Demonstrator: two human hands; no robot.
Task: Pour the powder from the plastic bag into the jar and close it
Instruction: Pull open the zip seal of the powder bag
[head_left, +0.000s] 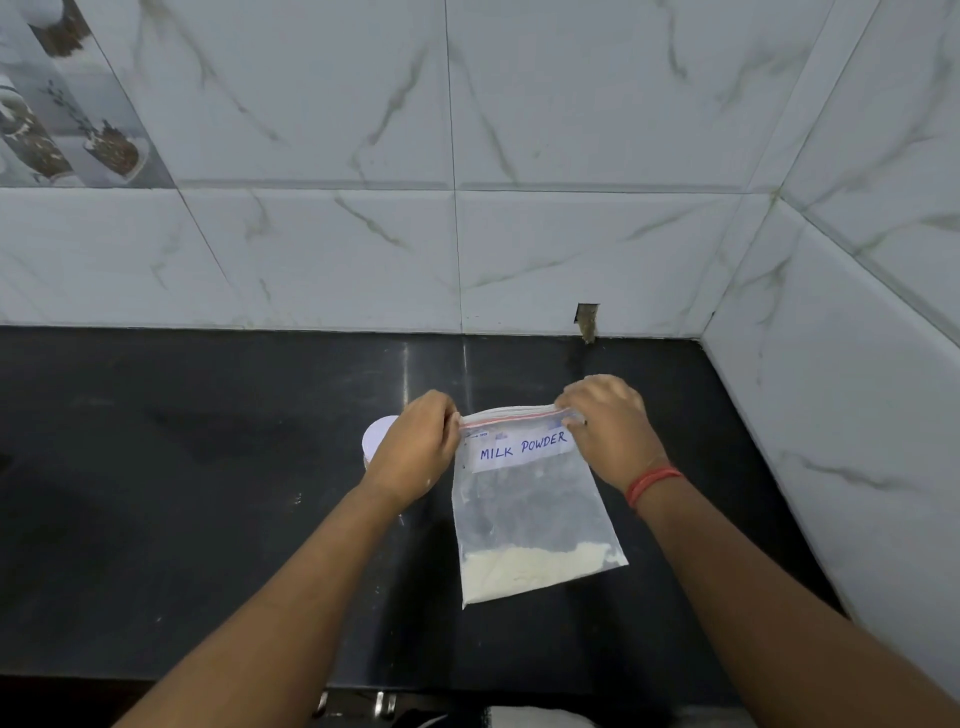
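Note:
A clear zip plastic bag (530, 509) labelled "MILK POWDER" hangs upright over the black counter (182, 493), with pale powder (530, 569) settled in its bottom. My left hand (415, 449) pinches the bag's top left corner at the red zip strip. My right hand (610, 423) pinches the top right corner. The zip strip is stretched between them. Behind my left hand stands the jar (375, 439), of which only a white round top shows; the rest is hidden.
Marble-patterned wall tiles (467, 234) rise behind the counter, and a side wall (831, 415) closes it on the right. A small notch in the tiles (587, 319) sits at the counter's back edge. Metal handles (382, 704) show below the front edge.

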